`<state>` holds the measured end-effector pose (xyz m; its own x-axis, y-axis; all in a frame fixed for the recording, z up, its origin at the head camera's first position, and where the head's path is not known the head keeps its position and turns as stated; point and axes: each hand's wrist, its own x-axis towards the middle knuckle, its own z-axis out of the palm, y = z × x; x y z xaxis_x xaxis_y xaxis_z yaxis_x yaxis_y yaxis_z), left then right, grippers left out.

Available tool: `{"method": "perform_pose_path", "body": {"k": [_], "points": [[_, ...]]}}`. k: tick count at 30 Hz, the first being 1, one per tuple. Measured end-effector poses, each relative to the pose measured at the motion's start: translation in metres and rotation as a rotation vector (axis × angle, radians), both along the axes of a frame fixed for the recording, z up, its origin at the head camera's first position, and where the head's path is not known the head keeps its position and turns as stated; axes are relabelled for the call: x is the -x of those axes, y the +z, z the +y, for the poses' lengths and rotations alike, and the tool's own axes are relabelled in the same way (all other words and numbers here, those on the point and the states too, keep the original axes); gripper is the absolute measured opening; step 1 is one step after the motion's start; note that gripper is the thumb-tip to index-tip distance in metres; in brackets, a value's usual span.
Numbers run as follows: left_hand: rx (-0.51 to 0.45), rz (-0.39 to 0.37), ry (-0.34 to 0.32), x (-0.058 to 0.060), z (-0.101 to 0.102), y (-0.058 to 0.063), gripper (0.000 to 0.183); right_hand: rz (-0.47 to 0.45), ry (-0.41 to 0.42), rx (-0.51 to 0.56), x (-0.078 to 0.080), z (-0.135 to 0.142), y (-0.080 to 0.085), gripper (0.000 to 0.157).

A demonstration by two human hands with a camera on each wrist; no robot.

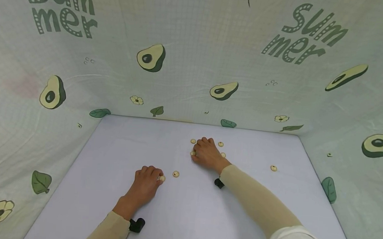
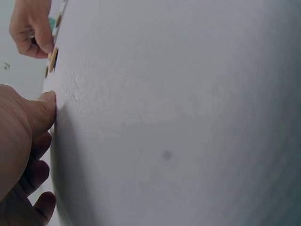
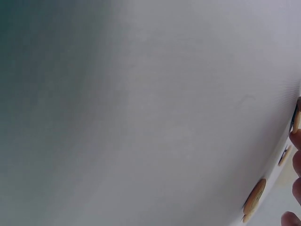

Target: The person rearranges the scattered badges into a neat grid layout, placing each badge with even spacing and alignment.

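Note:
Small round tan discs with dark centres, like wooden buttons, lie on the white table. My left hand (image 1: 146, 183) pinches one pale disc (image 1: 162, 178) between thumb and fingertips, close over the tabletop. Just right of it lies a single disc (image 1: 176, 174). Farther back, my right hand (image 1: 208, 154) has thumb and fingers at the edges of another disc (image 1: 193, 153); the right wrist view shows this disc (image 3: 296, 120) pinched between the fingertips. Around that hand are a disc (image 1: 193, 141) behind left, one (image 1: 221, 144) behind right, and one (image 1: 223, 155) beside the wrist.
A separate disc (image 1: 273, 168) lies toward the right side of the white table (image 1: 126, 141). Pale cloth (image 1: 189, 60) printed with avocados, leaves and lettering rises behind the table and along both sides. Each wrist carries a small black camera (image 1: 136, 225).

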<state>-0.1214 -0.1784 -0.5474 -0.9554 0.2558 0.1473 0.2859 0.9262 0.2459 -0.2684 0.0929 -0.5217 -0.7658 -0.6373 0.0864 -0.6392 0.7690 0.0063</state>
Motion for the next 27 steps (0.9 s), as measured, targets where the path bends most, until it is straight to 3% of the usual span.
{"method": "perform_pose_path", "body": {"k": [19, 27], "points": [[0.004, 0.005, -0.002, -0.0003, -0.0002, -0.0013, 0.02, 0.004, -0.004, 0.037, -0.0036, -0.0036, -0.0008, 0.022], [-0.006, 0.017, -0.011, -0.0002, -0.0002, 0.0015, 0.02, 0.019, -0.018, 0.014, -0.0038, -0.0022, 0.0027, 0.029]]}}
